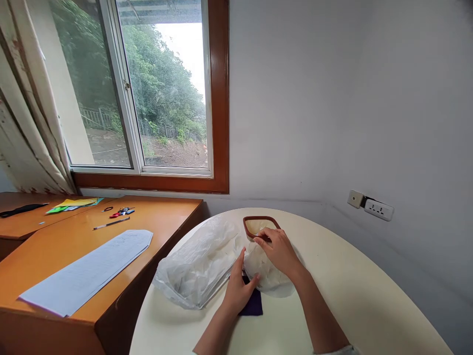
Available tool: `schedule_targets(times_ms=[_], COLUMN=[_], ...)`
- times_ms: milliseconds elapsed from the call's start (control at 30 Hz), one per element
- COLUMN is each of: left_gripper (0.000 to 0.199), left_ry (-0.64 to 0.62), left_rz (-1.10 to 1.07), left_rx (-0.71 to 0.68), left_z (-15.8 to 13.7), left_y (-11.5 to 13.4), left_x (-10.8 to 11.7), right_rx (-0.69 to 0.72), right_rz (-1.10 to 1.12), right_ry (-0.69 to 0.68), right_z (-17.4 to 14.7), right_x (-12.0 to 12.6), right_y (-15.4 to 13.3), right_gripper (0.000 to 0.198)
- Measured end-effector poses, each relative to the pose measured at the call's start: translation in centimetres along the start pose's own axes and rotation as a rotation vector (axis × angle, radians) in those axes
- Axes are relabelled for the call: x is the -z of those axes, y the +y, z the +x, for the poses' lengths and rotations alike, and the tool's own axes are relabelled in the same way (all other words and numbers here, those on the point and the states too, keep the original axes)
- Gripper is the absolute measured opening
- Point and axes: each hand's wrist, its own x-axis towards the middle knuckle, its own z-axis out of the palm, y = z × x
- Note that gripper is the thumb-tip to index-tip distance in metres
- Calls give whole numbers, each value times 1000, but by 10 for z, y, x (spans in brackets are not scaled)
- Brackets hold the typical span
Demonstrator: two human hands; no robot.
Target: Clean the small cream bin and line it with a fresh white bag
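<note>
With your left hand point(236, 292) spread, thumb and fingers apart at the near-left side of the pale crumpled plastic point(271, 274), you would do best to steady the bundle lightly and spare the thin film any hard pull. The brown rim point(260, 218) lies at and just beyond your right hand point(280, 251), whose fingers are bent together over its near edge; whether they pinch it cannot be told. The dark cloth point(254, 304) lies partly beneath your left hand.
</note>
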Motion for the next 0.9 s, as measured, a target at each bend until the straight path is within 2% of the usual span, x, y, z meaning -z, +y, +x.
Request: schedule_targets(times_ms=[233, 533, 700, 900], left_gripper=[72, 71, 71, 72], left_ry=[1, -8, -1, -1], left_rz=[25, 22, 13, 9], left_rx=[-30, -32, -19, -36], left_z=[1, 1, 1, 1], left_y=[-1, -4, -4, -4], left_x=[0, 0, 0, 0], right_rx=[-80, -23, 80, 232], right_rz=[66, 66, -32, -142], right_ry=[90, 182, 173, 252], right_z=[3, 3, 2, 2], right_x=[-8, -12, -12, -13], right_y=[4, 10, 9, 6], right_gripper=[17, 15, 9, 3])
